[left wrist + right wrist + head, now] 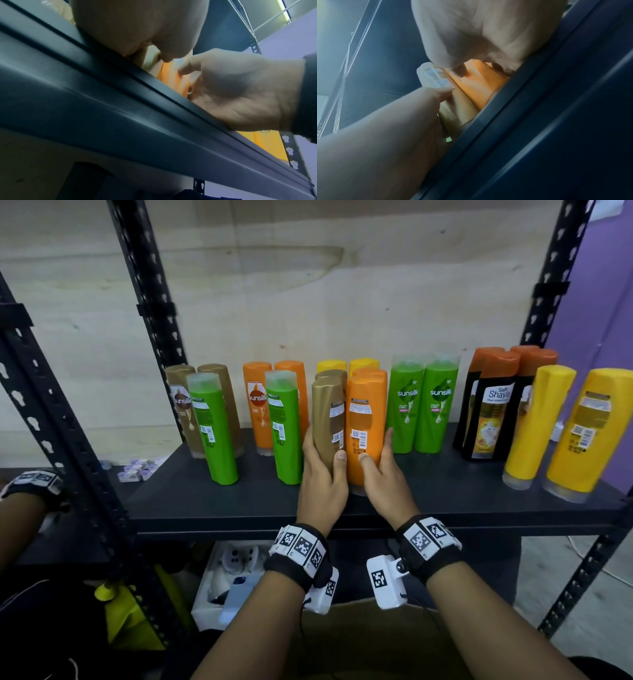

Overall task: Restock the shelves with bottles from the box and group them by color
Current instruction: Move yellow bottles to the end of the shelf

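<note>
Two hands, two bottles on a dark shelf (205,501).
I see my left hand (322,474) grasping a gold bottle (328,419) and my right hand (385,470) grasping an orange bottle (364,426), side by side, touching, mid-shelf among other coloured bottles.

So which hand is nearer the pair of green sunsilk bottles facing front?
Right. The right hand grips the orange bottle beside that green pair; the left hand holds the gold bottle farther left.
</note>
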Demonstrator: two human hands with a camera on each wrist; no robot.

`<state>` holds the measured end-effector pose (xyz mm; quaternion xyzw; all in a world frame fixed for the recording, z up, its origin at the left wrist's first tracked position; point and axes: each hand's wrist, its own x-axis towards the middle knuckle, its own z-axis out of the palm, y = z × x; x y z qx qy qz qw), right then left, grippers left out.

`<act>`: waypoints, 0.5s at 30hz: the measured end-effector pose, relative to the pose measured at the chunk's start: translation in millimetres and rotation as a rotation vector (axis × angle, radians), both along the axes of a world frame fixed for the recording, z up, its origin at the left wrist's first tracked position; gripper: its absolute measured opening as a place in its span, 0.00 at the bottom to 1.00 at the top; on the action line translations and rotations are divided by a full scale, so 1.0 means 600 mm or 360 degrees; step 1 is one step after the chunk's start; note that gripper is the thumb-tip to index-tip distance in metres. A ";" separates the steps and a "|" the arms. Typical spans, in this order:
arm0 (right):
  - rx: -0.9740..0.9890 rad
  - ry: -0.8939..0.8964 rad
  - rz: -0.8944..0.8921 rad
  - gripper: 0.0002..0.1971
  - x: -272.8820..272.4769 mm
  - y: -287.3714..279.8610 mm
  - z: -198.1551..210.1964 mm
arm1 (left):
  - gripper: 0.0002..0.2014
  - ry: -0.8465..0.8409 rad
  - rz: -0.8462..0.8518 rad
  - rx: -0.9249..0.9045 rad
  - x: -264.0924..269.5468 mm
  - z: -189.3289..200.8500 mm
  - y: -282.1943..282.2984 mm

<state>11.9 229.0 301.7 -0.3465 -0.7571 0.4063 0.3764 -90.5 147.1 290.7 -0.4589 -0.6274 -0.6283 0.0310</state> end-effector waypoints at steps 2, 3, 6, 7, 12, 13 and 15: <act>-0.0021 0.0023 0.0037 0.41 -0.001 0.002 0.000 | 0.33 -0.0003 0.0015 -0.0008 0.001 -0.001 0.001; -0.0018 0.0033 0.0052 0.41 -0.002 0.002 0.001 | 0.33 -0.0003 0.0027 -0.0011 0.001 -0.002 0.001; 0.0001 0.0050 0.0064 0.39 -0.004 0.001 0.001 | 0.33 -0.0009 0.0040 -0.0038 0.002 -0.004 0.001; -0.0001 0.0050 0.0062 0.39 -0.004 0.001 0.001 | 0.33 -0.0015 0.0041 -0.0055 0.002 -0.005 0.001; -0.0018 0.0050 0.0066 0.38 -0.001 -0.001 0.003 | 0.34 -0.0027 0.0056 -0.0121 -0.001 -0.006 -0.002; -0.0014 0.0063 0.0072 0.37 -0.001 -0.002 0.004 | 0.34 -0.0028 0.0052 -0.0128 -0.001 -0.006 -0.002; -0.0002 0.0078 0.0075 0.35 -0.002 -0.004 0.004 | 0.35 -0.0029 0.0054 -0.0145 -0.002 -0.007 -0.003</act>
